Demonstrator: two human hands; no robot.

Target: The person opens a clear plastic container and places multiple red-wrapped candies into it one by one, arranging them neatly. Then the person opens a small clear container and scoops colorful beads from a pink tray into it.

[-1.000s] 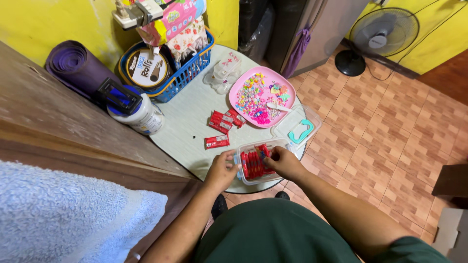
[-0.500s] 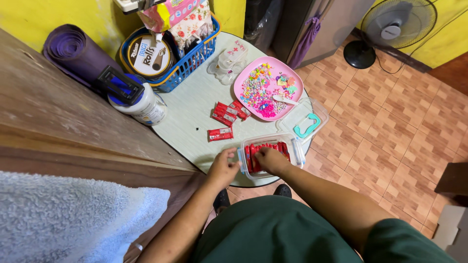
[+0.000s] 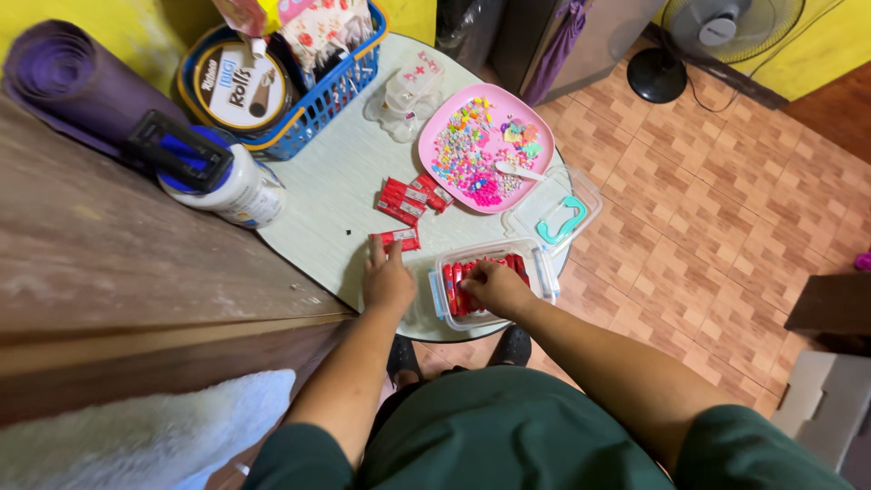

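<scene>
A clear plastic box [image 3: 537, 259] with blue latches holds several red wrapped candy bars [image 3: 458, 289] near the table's front edge. My right hand [image 3: 494, 286] rests inside the box on the bars, fingers curled. My left hand [image 3: 387, 277] reaches left of the box, its fingertips touching a single red bar [image 3: 394, 238] lying on the table. A small pile of red bars [image 3: 408, 198] lies farther back.
A pink plate [image 3: 520, 109] of colourful beads with a white spoon sits behind the box, the clear lid [image 3: 555, 213] with a teal handle beside it. A blue basket [image 3: 313, 100], a white jar [image 3: 227, 186] and a purple rolled mat [image 3: 68, 77] stand at the left. A fan [image 3: 717, 27] stands on the tiled floor.
My left hand left the box's left side and moved up to the single red bar. My right hand shifted toward the box's left half. The camera moved a little.
</scene>
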